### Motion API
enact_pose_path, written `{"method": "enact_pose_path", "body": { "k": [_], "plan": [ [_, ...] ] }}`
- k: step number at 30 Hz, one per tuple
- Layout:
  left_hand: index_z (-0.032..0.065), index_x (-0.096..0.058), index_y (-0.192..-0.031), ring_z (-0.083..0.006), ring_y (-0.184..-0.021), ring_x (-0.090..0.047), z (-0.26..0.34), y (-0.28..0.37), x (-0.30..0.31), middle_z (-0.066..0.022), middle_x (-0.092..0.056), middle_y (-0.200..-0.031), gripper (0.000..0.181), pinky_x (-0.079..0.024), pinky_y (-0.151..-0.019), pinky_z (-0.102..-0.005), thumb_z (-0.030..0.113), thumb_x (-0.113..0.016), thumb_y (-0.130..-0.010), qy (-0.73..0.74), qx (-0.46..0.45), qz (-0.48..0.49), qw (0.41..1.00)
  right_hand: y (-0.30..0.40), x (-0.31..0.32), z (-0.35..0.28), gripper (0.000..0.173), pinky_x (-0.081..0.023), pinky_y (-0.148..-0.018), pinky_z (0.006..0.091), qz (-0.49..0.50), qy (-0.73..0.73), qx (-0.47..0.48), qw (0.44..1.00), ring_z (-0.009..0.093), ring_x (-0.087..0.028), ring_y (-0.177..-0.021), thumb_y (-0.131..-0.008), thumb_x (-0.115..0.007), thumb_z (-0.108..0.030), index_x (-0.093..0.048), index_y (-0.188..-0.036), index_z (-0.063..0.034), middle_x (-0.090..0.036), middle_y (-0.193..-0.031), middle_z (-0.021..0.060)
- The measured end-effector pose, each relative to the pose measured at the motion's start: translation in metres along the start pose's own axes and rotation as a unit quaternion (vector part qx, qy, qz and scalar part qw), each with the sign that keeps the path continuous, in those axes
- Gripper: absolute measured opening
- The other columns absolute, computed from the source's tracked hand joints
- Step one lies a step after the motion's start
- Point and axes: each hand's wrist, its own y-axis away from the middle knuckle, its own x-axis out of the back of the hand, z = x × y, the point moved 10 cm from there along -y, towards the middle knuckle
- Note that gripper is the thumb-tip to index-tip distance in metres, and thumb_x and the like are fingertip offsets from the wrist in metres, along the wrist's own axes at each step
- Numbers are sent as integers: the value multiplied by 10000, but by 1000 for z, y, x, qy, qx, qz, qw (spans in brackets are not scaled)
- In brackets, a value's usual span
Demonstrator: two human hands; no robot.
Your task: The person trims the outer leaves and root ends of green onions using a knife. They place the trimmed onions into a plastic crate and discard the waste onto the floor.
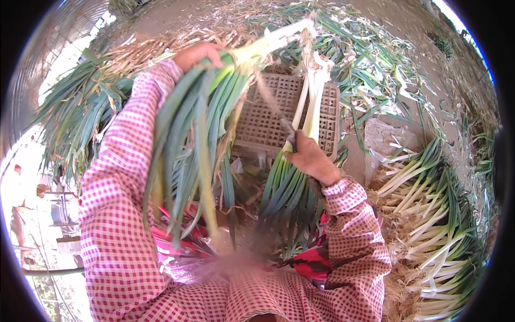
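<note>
My left hand point(199, 56) grips a bunch of leeks point(205, 100) at the upper left, white stems pointing up to the right and long green leaves hanging down. My right hand point(314, 159) is closed around the dark handle of a long, thin tool point(287, 128). The tool's far part is a blurred brown blade-like strip slanting up toward the left-hand bunch; its exact kind is unclear. Right beside and under this hand, more leeks point(316, 104) lie across a brown perforated plastic crate point(267, 112), roots away from me and leaves toward my lap.
A row of leeks with roots point(430, 233) lines the ground on my right. Behind the crate spreads a heap of leaf trimmings point(362, 68). To the left lies a pile of untrimmed leeks point(76, 116). A pale flat block point(388, 135) sits right of the crate.
</note>
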Motion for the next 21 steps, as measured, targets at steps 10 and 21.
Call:
{"method": "enact_pose_path", "body": {
  "k": [10, 21],
  "plan": [
    [30, -447, -1345, -239, -1119, -536, -267, 135, -39, -140, -538, -1268, 678, -423, -961, -339, -44, -614, -693, 230, 69, 227, 944, 29, -48, -29, 378, -467, -673, 490, -8, 64, 106, 992, 466, -581, -783, -768, -644, -136, -403, -970, 74, -572, -773, 303],
    [38, -691, -1012, -171, -766, -655, -317, 144, -11, -105, -693, -860, 322, -511, -683, -295, 97, -728, -697, -52, 56, 371, 926, 53, -104, -52, 478, -486, -654, 495, -28, 98, 84, 991, 460, -591, -718, -729, -606, -82, -352, -1077, 126, -576, -690, 292]
  ]
}}
